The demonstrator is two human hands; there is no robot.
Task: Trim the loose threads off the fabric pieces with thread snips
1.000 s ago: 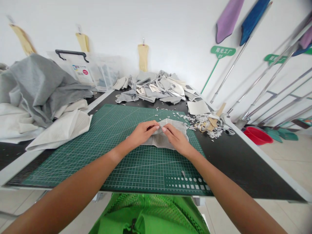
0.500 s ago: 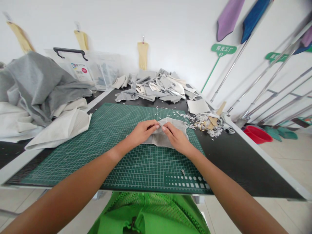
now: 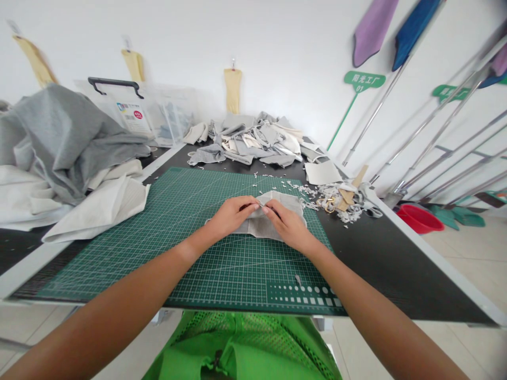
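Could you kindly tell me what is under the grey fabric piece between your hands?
The grey fabric piece lies on the green cutting mat, whose grid shows around it. The mat directly beneath is covered, so anything tucked there cannot be seen.

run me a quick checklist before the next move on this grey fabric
1. Left hand and right hand both pinching the grey fabric piece: ok
2. Fabric lying on the green cutting mat: ok
3. Scissors in hand: not ok, they lie among the scraps right of the mat
4. Fabric edges lined up under the fingertips: cannot tell, the fingers hide them
5. Mat free of loose bits: not ok, a small metal bit lies near its front edge
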